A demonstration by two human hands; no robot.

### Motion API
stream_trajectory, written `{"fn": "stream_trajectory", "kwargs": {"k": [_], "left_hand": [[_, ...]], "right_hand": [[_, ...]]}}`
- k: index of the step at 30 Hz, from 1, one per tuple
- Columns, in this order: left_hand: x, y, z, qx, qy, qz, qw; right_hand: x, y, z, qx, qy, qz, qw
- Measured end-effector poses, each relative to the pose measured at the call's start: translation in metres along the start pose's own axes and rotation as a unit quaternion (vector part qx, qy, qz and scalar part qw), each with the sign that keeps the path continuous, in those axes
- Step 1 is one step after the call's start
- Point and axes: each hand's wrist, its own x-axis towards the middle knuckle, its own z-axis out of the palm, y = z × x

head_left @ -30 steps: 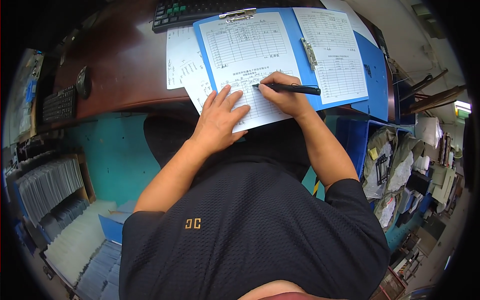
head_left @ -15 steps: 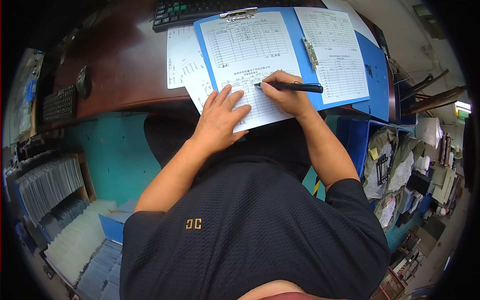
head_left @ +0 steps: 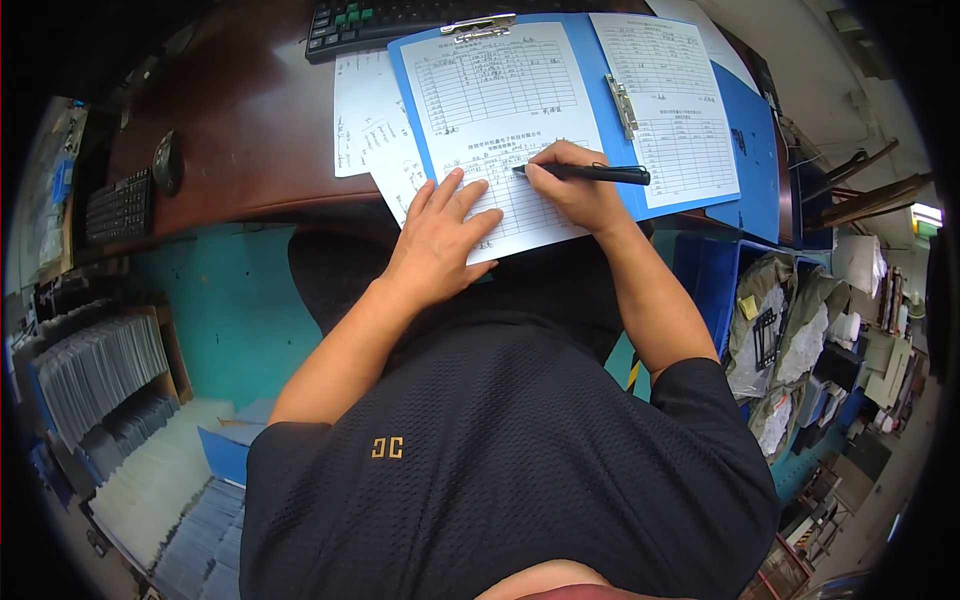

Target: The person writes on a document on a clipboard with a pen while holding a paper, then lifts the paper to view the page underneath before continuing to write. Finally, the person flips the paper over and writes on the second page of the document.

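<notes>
My right hand (head_left: 577,190) is closed round a black pen (head_left: 600,173), its tip touching a printed form (head_left: 525,222) with ruled rows and some handwriting. Spread over the form's lower left part lies my left hand (head_left: 440,240), flat and with fingers apart, pressing on the paper. The form sits in an open blue clip folder (head_left: 405,85), and its lower end reaches past the desk edge. A metal clip (head_left: 484,28) holds the sheets at the top; a second clip (head_left: 620,107) holds another filled-in form (head_left: 685,145) on the folder's right side.
Loose handwritten sheets (head_left: 358,110) stick out left of the folder. A black keyboard (head_left: 375,25) lies beyond it; a mouse (head_left: 168,163) and another keyboard (head_left: 118,207) are far left on the brown desk (head_left: 250,120). Blue bins (head_left: 705,275) stand below right, stacked sheets (head_left: 105,370) below left.
The pen and my right hand have shifted very slightly to the right along the form. My left hand stays in place.
</notes>
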Motion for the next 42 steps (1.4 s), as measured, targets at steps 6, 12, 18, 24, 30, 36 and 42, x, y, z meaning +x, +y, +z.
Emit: {"fn": "stream_trajectory", "kwargs": {"k": [6, 12, 18, 24, 30, 36, 42], "left_hand": [[0.0003, 0.0007, 0.0004, 0.001, -0.003, -0.002, 1.000], [0.0006, 0.0012, -0.0012, 0.004, -0.007, -0.003, 1.000], [0.0006, 0.0002, -0.0002, 0.005, -0.003, -0.002, 1.000], [0.0009, 0.0004, -0.0012, 0.003, -0.003, 0.000, 1.000], [0.0005, -0.0003, 0.0001, 0.001, -0.002, -0.001, 1.000], [0.0001, 0.0004, -0.0002, 0.000, -0.001, -0.003, 1.000], [0.0013, -0.0004, 0.0001, 0.000, 0.000, 0.000, 1.000]], "right_hand": [[-0.0002, -0.0007, -0.0010, -0.013, 0.006, 0.002, 1.000], [-0.0025, 0.0008, -0.0010, 0.003, 0.006, -0.002, 1.000], [0.0001, -0.0039, -0.0004, -0.001, -0.006, 0.000, 1.000], [-0.0027, 0.0027, -0.0006, 0.018, -0.001, -0.001, 1.000], [0.0004, -0.0045, -0.0016, -0.006, -0.032, -0.003, 0.999], [0.0004, -0.0039, -0.0013, 0.000, -0.029, -0.009, 1.000], [0.0011, -0.0015, -0.0016, -0.009, -0.020, -0.011, 1.000]]}}
